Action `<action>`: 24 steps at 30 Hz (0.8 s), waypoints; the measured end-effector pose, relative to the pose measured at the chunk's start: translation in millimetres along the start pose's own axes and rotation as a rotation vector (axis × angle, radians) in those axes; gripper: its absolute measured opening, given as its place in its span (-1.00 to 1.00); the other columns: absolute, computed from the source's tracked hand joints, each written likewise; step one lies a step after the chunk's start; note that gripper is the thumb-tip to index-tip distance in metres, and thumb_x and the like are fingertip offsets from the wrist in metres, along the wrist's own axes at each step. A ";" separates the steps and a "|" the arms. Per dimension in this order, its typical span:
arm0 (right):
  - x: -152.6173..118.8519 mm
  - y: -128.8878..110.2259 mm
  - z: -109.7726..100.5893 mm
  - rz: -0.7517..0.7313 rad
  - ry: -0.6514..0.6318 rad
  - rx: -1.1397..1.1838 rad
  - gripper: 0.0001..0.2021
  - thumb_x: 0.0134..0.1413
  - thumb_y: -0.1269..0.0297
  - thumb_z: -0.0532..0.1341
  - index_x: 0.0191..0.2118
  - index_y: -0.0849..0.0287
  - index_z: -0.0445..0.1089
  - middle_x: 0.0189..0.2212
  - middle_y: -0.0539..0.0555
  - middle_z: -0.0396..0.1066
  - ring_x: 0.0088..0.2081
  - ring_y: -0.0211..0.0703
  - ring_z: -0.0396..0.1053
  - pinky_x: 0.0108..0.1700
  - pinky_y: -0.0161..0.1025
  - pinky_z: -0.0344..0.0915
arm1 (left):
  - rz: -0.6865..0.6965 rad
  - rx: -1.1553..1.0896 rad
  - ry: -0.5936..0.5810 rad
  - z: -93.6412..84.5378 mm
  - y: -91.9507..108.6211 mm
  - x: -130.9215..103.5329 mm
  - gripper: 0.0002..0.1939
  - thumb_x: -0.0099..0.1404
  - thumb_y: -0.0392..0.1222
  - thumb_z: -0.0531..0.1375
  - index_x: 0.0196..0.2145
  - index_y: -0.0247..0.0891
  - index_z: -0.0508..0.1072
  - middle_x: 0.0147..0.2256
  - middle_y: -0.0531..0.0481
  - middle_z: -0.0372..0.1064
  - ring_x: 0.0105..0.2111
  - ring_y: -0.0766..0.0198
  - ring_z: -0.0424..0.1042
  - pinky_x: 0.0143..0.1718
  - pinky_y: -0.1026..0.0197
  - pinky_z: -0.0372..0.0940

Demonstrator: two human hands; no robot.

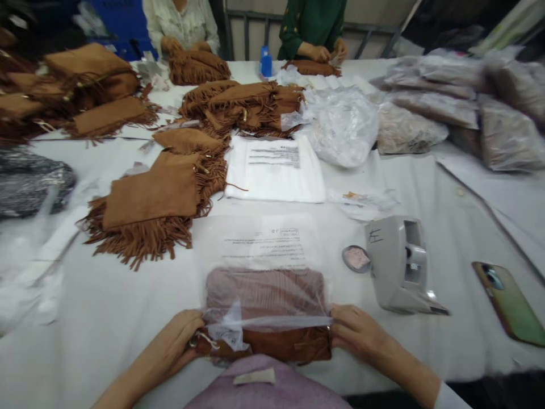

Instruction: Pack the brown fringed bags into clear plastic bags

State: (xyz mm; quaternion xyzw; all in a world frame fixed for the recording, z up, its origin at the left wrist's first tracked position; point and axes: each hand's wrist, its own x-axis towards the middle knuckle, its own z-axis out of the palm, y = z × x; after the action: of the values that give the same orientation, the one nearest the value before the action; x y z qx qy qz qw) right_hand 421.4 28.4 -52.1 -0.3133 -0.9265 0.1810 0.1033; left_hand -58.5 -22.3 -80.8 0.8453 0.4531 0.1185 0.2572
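In front of me a brown suede fringed bag (289, 343) lies partly inside a clear plastic bag (264, 244) with printed text. The far part of the suede bag shows through the plastic; its near strip is uncovered at the plastic's mouth. My left hand (181, 335) grips the left edge at the mouth, beside a white string and a small clear packet (232, 335). On the opposite edge, my right hand (351, 329) is closed on the plastic and the suede bag's side. The fingertips of both hands are partly hidden.
Fringed brown bags (149, 193) are piled to the left. A stack of printed plastic bags (276, 170) lies ahead. To the right are a grey tape dispenser (394, 267), a small round dish (356, 258), a phone (508, 301) and packed bags (506, 130). Two people work across the table.
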 end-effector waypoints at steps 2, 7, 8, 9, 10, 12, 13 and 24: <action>-3.8 -5.8 2.1 -0.038 0.020 -0.096 -0.84 0.23 0.32 0.10 -0.16 0.18 0.40 -0.19 0.14 0.44 -0.09 -0.11 0.37 -0.03 -0.16 0.31 | -0.039 -0.074 -0.006 -4.9 6.5 5.3 -0.72 0.27 -0.27 0.14 -0.05 -0.15 0.30 -0.04 -0.12 0.38 -0.02 0.14 0.37 0.03 0.08 0.32; -13.8 -18.6 13.1 -0.094 0.123 -0.254 -0.58 0.09 0.06 0.22 -0.05 0.29 0.38 -0.10 0.28 0.42 -0.02 0.06 0.33 -0.04 -0.07 0.33 | -0.140 -0.215 0.065 -5.9 13.1 9.2 -0.72 0.26 -0.34 0.10 -0.06 -0.19 0.29 -0.07 -0.15 0.36 -0.02 0.13 0.33 0.03 0.04 0.28; -13.5 -19.3 16.7 -0.087 0.159 -0.258 -0.62 0.10 0.09 0.21 -0.07 0.28 0.39 -0.14 0.26 0.44 -0.05 0.04 0.34 -0.05 -0.08 0.34 | -0.156 -0.246 0.080 -5.4 13.5 10.1 -0.71 0.25 -0.36 0.09 -0.06 -0.20 0.29 -0.08 -0.15 0.35 -0.03 0.14 0.32 0.01 0.05 0.28; -12.1 -19.3 20.5 -0.070 0.196 -0.252 -0.69 0.13 0.14 0.20 -0.10 0.25 0.40 -0.17 0.24 0.45 -0.08 0.00 0.36 -0.07 -0.10 0.35 | -0.173 -0.276 0.101 -5.2 13.7 11.7 -0.71 0.23 -0.38 0.08 -0.08 -0.20 0.29 -0.11 -0.13 0.35 -0.05 0.15 0.33 -0.01 0.08 0.29; -9.7 -18.9 23.9 -0.044 0.230 -0.238 -0.75 0.15 0.20 0.18 -0.11 0.23 0.40 -0.20 0.22 0.45 -0.11 -0.03 0.38 -0.08 -0.11 0.36 | -0.194 -0.300 0.127 -5.6 14.0 14.2 -0.72 0.23 -0.40 0.06 -0.11 -0.20 0.29 -0.14 -0.11 0.35 -0.09 0.18 0.33 -0.06 0.11 0.30; -3.1 -17.4 29.4 0.015 0.296 -0.186 -0.78 0.19 0.26 0.14 -0.10 0.21 0.39 -0.23 0.20 0.45 -0.16 -0.06 0.39 -0.13 -0.15 0.39 | -0.252 -0.332 0.179 -8.8 14.7 21.6 -0.76 0.21 -0.43 0.02 -0.20 -0.21 0.29 -0.24 -0.06 0.33 -0.20 0.22 0.34 -0.16 0.17 0.30; 0.7 -16.7 31.3 0.046 0.321 -0.148 -0.79 0.20 0.28 0.12 -0.08 0.21 0.37 -0.25 0.19 0.44 -0.18 -0.07 0.40 -0.16 -0.17 0.40 | -0.288 -0.341 0.195 -12.0 15.5 25.9 -0.79 0.20 -0.43 0.01 -0.24 -0.21 0.28 -0.29 -0.03 0.31 -0.26 0.24 0.33 -0.22 0.20 0.29; 19.3 -22.8 36.9 0.200 0.383 0.050 -0.70 0.20 0.35 0.10 0.05 0.19 0.29 -0.36 0.12 0.36 -0.33 -0.14 0.39 -0.32 -0.26 0.42 | -0.320 -0.423 0.005 -60.4 41.5 53.2 -0.79 0.29 -0.22 0.08 -0.11 -0.17 0.37 -0.16 -0.06 0.28 -0.16 0.21 0.33 -0.10 0.14 0.30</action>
State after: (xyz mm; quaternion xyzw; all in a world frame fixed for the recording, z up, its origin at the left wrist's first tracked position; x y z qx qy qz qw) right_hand 382.7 13.5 -75.2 -0.4298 -0.8494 0.1503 0.2668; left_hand -25.5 22.5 -9.4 0.6901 0.5468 0.1705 0.4425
